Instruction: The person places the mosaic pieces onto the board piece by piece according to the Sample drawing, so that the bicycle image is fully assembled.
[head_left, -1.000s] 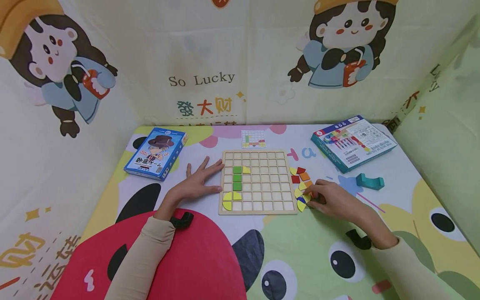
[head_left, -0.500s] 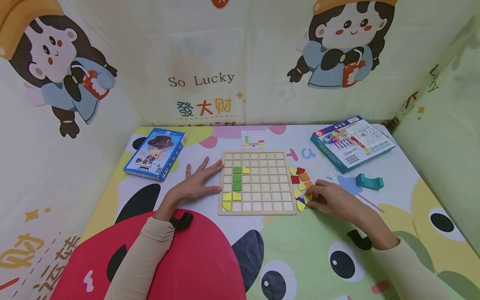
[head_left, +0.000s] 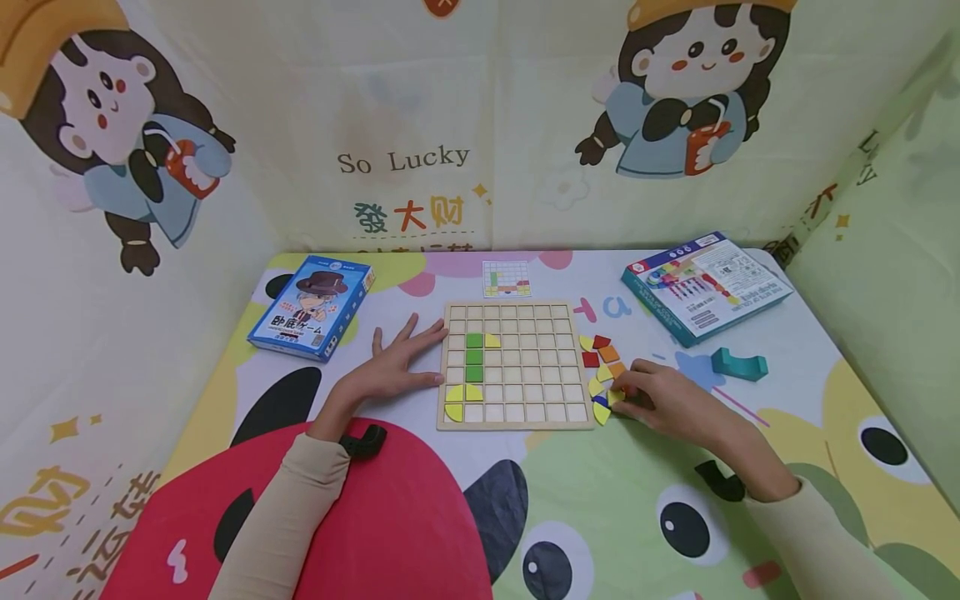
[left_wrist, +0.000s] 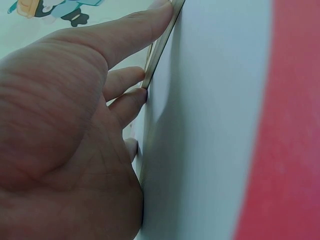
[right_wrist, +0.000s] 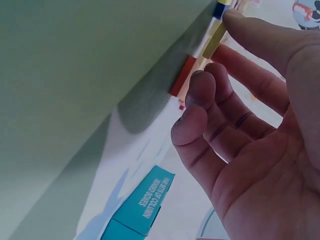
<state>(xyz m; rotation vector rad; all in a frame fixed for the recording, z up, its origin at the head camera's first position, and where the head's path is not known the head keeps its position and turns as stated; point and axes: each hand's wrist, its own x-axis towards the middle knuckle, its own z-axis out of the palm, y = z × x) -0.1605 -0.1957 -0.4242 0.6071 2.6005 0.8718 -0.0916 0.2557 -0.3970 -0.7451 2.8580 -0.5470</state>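
Note:
My left hand (head_left: pixel 386 371) lies with fingers spread at the left edge of a wooden grid board (head_left: pixel 536 342); thumb and fingertips touch that edge in the left wrist view. In the board's cells sit green square tiles (head_left: pixel 474 356) and several yellow rounded tiles (head_left: pixel 454 412). To the right of the board, my right hand (head_left: pixel 667 402) pinches a yellow tile (right_wrist: pixel 215 41) between thumb and index finger, its other fingers loosely curled. Around those fingertips lie loose tiles: a red one (head_left: pixel 591 359), an orange one (head_left: pixel 608 353), and yellow and blue ones (head_left: pixel 602 411).
A small printed grid card (head_left: pixel 506 278) lies behind the board. A blue game box (head_left: pixel 311 307) is at the back left, a larger teal-edged box (head_left: pixel 707 287) at the back right. A small teal notched piece (head_left: pixel 739 364) stands beyond the right hand.
The right hand has shifted very slightly to the right with its pinch over the loose tiles. The left hand and the tiles on the board have not moved.

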